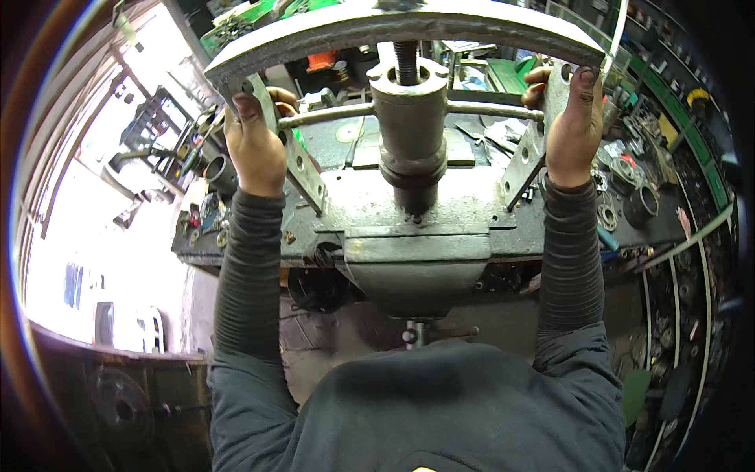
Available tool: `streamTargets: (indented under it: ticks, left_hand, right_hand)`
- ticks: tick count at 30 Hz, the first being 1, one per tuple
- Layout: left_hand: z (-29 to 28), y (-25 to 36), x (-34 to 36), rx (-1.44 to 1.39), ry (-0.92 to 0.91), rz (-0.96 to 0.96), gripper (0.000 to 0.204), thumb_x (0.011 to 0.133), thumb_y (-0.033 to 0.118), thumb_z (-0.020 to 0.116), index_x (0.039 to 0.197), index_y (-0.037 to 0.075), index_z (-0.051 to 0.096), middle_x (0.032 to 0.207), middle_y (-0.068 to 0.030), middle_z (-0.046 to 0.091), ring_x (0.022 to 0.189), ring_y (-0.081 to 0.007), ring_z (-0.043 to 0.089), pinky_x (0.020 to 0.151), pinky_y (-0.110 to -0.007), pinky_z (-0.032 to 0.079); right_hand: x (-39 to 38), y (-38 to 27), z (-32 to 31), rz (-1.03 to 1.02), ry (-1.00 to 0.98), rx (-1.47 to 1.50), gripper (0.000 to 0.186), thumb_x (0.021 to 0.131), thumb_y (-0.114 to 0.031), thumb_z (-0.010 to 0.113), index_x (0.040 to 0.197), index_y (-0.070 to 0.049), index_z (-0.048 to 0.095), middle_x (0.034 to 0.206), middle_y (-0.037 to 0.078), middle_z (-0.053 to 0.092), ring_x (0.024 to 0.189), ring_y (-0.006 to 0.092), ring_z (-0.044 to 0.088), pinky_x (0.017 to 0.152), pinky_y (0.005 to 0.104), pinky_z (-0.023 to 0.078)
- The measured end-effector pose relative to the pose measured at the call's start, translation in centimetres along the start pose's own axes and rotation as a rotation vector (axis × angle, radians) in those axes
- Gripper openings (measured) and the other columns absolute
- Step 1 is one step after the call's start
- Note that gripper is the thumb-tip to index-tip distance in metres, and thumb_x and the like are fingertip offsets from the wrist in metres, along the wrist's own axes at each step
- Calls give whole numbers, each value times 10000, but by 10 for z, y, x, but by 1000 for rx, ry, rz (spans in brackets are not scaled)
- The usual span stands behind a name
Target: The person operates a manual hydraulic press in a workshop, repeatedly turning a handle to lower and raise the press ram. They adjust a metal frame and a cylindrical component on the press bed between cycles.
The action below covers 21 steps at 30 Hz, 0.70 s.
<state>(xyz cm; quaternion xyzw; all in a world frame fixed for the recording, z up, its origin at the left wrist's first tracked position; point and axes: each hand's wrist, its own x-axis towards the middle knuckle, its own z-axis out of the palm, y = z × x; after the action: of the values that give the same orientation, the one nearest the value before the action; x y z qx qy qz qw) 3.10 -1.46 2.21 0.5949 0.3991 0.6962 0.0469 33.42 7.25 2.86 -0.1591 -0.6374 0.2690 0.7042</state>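
My left hand is closed round the upper end of the left side bar, a flat steel strip with holes. At the same height my right hand grips the matching right side bar. Their tops meet a heavy steel crossbar, which spans both hands. From its middle a threaded screw runs down into a grey metal cylinder. Thin rods link the cylinder to the side bars. Below the cylinder is a bench vise; the exact contact cannot be made out.
The workbench carries loose metal parts on both sides, with a ring-shaped part at right and a hollow cylinder at left. The vise handle sticks out toward me. Crowded shelving lines the right.
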Motion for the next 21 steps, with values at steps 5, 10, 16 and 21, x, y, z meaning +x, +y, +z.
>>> streamTargets:
  ticks: [5,10,16,21]
  left_hand:
    - [3,-10,9,-36,16,37,540,925,517,343,1023,-1,459,668,-29,486,563,-81,443,503,-204,382]
    - [8,-8,3,-128,95,19,472,931,476,371,1030,25,469,642,-8,460,525,-60,413,450,-193,344]
    - [2,-8,3,-85,70,70,436,936,453,381,931,27,479,641,-4,462,526,-58,421,456,-204,360]
    - [-2,-14,10,20,62,115,382,950,386,397,879,20,480,637,-23,473,514,-112,420,478,-260,365]
  right_hand:
    - [6,5,-3,-9,57,-184,597,904,-589,307,888,-18,481,663,70,541,560,119,499,524,249,407]
    - [2,2,1,64,81,-55,577,900,-580,336,864,-25,486,647,63,524,542,121,486,512,245,390]
    - [1,-2,2,47,80,-78,554,902,-567,347,841,-37,494,658,62,527,557,123,491,507,246,389]
    - [6,-3,3,-11,41,-206,628,906,-586,297,705,-26,497,619,60,507,549,133,478,540,266,371]
